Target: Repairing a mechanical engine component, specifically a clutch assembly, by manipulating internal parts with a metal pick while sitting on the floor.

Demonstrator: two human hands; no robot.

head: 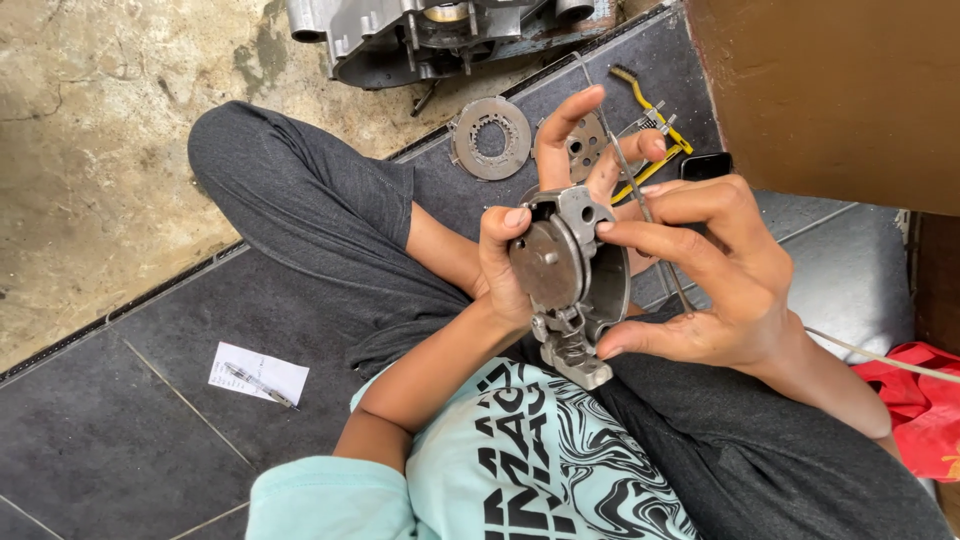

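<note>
Hands are meeting at the middle of the frame around a grey metal clutch assembly [570,290], which is sitting upright between them over the person's crossed legs. Left hand [520,225] is gripping it from the left side, thumb pressing on the round face plate while the other fingers are fanning up loosely behind the part. Right hand [715,270] is closing on it from the right, forefinger touching the upper rim and thumb hooking under the lower edge, near the block that is jutting out at the bottom. A thin metal rod [645,215] is slanting across just in front of the right fingers; whether those fingers are pinching it I cannot tell.

Further out, toward the upper middle, a toothed clutch plate [490,137] is lying flat on the dark tiled floor [120,420], with a yellow-handled wire brush [655,115] to its right. An engine casing [440,35] is resting along the top edge. At lower left a slip of paper [258,373] is carrying a pen [258,383], and red cloth [915,405] is bunching at the right edge.
</note>
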